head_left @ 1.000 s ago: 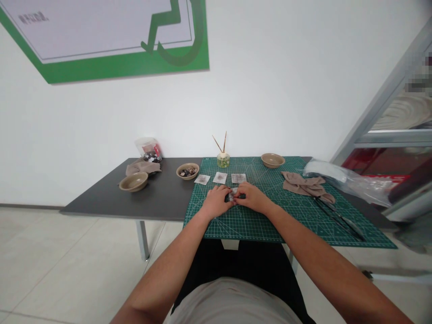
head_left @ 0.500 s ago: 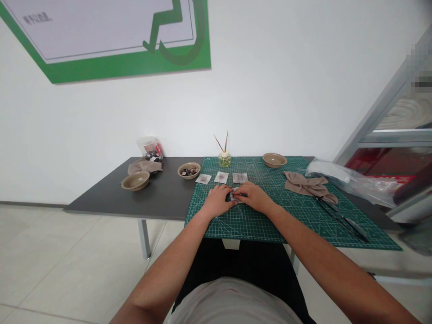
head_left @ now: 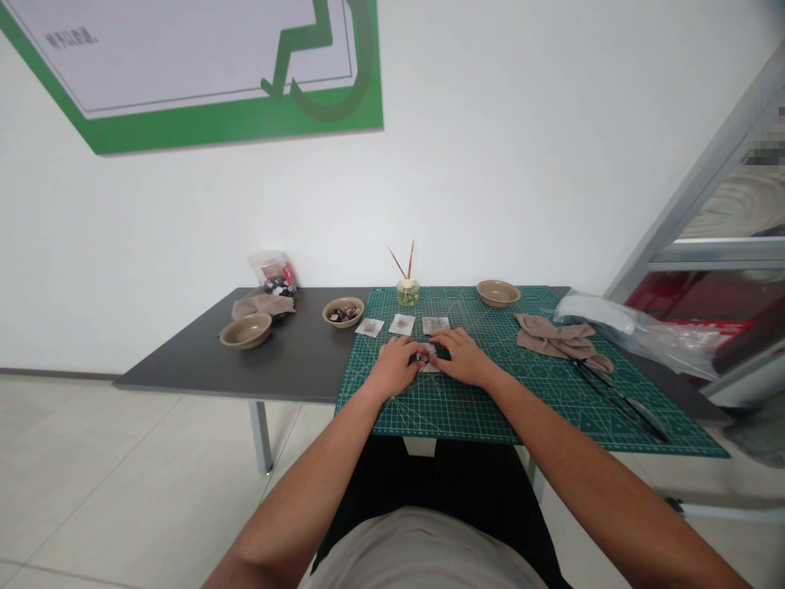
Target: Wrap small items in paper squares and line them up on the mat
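Note:
In front of me on the green cutting mat (head_left: 478, 409) lies a small whitish square (head_left: 432, 368) with dark marks, partly covered by my hands. My left hand (head_left: 396, 366) is at its left side, thumb and fingertips drawn together at a small brownish bit too tiny to name. At the right side, my right hand (head_left: 464, 358) rests with thumb and fingers apart, holding nothing I can see. Just beyond is a row of similar marked squares: a left one (head_left: 370, 327), a middle one (head_left: 402, 324) and a right one (head_left: 436, 325).
A bowl of dark and light pieces (head_left: 343, 312) stands left of the squares. Farther left are another bowl (head_left: 246, 331), a cloth (head_left: 263, 305) and a clear bag (head_left: 273, 270). Behind stands a reed bottle (head_left: 408, 292). Rightward are a bowl (head_left: 498, 293), cloth (head_left: 561, 335), black tool (head_left: 619, 399) and plastic bag (head_left: 638, 331).
The dark piece between my fingertips no longer shows, and more of the square is visible. My right fingers have spread and drawn slightly back to the right. My left hand has barely moved.

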A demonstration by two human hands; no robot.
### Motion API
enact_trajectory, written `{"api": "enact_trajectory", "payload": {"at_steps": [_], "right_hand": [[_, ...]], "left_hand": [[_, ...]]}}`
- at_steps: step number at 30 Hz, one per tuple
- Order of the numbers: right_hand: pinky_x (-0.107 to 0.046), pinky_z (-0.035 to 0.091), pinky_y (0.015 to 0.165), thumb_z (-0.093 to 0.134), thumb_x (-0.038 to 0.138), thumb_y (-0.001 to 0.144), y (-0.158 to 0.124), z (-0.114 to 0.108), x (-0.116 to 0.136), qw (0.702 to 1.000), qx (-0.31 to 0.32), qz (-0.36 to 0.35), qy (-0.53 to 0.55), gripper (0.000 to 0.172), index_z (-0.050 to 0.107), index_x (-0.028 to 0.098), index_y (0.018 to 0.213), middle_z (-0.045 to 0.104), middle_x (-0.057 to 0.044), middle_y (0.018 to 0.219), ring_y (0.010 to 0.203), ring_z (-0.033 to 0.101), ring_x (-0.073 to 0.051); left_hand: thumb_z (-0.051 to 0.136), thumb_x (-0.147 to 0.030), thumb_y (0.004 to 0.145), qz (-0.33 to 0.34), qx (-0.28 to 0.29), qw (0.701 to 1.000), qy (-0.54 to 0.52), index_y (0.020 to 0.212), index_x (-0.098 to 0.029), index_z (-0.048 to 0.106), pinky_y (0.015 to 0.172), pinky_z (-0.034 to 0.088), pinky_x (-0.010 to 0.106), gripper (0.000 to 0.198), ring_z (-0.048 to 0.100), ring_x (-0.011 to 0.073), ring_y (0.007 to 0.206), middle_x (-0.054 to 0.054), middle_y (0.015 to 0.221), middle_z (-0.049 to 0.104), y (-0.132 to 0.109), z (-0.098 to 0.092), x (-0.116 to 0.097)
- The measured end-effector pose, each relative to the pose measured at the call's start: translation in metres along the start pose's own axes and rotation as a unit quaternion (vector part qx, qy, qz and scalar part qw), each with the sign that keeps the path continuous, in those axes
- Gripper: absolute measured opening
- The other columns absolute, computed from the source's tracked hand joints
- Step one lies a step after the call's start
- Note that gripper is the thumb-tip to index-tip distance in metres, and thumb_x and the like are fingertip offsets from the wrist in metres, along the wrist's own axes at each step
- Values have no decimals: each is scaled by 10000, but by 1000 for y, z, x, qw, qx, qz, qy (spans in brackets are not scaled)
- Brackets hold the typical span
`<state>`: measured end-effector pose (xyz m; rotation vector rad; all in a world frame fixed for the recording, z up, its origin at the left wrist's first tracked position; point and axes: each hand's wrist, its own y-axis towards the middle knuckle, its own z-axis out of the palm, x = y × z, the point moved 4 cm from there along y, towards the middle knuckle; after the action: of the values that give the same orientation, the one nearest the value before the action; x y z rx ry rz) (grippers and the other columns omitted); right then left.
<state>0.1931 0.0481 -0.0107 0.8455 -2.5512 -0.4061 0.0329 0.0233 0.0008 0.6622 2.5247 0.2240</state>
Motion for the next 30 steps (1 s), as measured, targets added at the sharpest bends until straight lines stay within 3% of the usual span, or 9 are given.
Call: {"api": "enact_trajectory", "payload": {"at_steps": [3,7,10,13,17,21,26,30], "right_hand": [[-389,414,889,671,320,747,1,-3,-3,998,-7,36,48,309,622,155,1003,647,-94,1027,970,545,-235],[-275,418,660,616,276,752,-1,-9,-10,977,-29,123,171,130,573,188,837,607,4,752,693,538,-154],[-251,390,599,590,272,757,-4,-20,-7,962,-122,144,199,87,550,201,787,547,40,654,592,488,-127],[-254,402,621,572,253,764,-8,-29,-1,959,-194,119,167,66,565,198,801,550,19,688,620,495,-132],[-270,434,673,570,237,777,-6,-24,4,977,-139,79,142,113,607,185,871,629,-30,805,707,568,-155],[-289,457,693,531,248,841,-5,-22,4,984,-110,107,95,181,645,193,971,688,-43,824,731,631,-182],[-322,494,750,445,259,924,-3,-24,28,995,-59,76,-3,312,652,234,1155,733,-64,1000,833,689,-226],[-314,512,809,450,239,919,-1,-17,49,997,-48,67,6,351,629,268,1220,720,-36,1086,922,689,-212]], "left_hand": [[610,-251,811,-9,-14,1000,-16,942,-241,659,875,386,398,140,510,238,999,35,1027,630,0,-2,1],[611,-256,809,-20,-41,996,-76,873,-194,636,859,405,359,92,528,221,954,47,942,655,1,-6,2],[573,-262,834,-36,-45,993,-105,819,-192,627,795,421,321,90,556,200,880,40,866,659,2,-7,3],[562,-283,839,-44,-42,994,-95,817,-193,642,731,413,301,123,563,191,810,35,792,645,1,-8,3],[552,-309,841,-68,-62,989,-113,843,-187,671,670,397,271,170,557,156,705,18,745,643,0,-11,5],[580,-309,806,-106,-89,982,-127,773,-173,674,607,377,245,168,532,125,617,-7,652,611,-1,-14,8],[594,-268,768,-89,-89,984,-126,778,-178,672,601,380,239,119,535,121,607,-12,641,611,-1,-13,4],[601,-219,738,-70,-75,989,-102,771,-169,650,611,378,242,77,536,124,628,-2,680,623,-2,-12,1]]}}
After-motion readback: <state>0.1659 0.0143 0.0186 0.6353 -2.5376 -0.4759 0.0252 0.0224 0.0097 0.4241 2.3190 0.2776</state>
